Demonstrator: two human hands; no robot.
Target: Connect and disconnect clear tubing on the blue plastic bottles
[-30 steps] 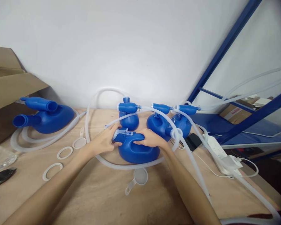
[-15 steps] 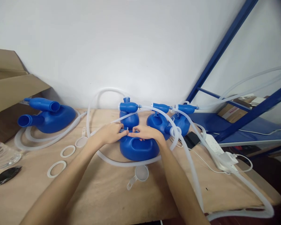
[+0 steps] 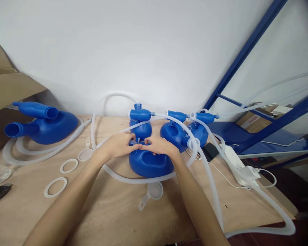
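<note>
A blue plastic urinal bottle lies on the wooden table, its handle hollow facing me. At its far upper side my left hand has thumb and fingers closed on a blue part of it. Opposite, my right hand grips the same area with curled fingers, the two thumbs almost meeting. My fingers hide most of what they hold. Just behind stands another blue bottle with a clear hose. Nearer to me lies a translucent round cap with a strap.
Two white rings and another strapped cap lie left of my arm. Further left is a blue bottle with a coiled hose beside a cardboard box. Hoses, a power strip and a phone are on the right.
The view has turned slightly right, so things at the left sit further left in the picture. My hands keep their hold on the bottle, with only small finger shifts.
</note>
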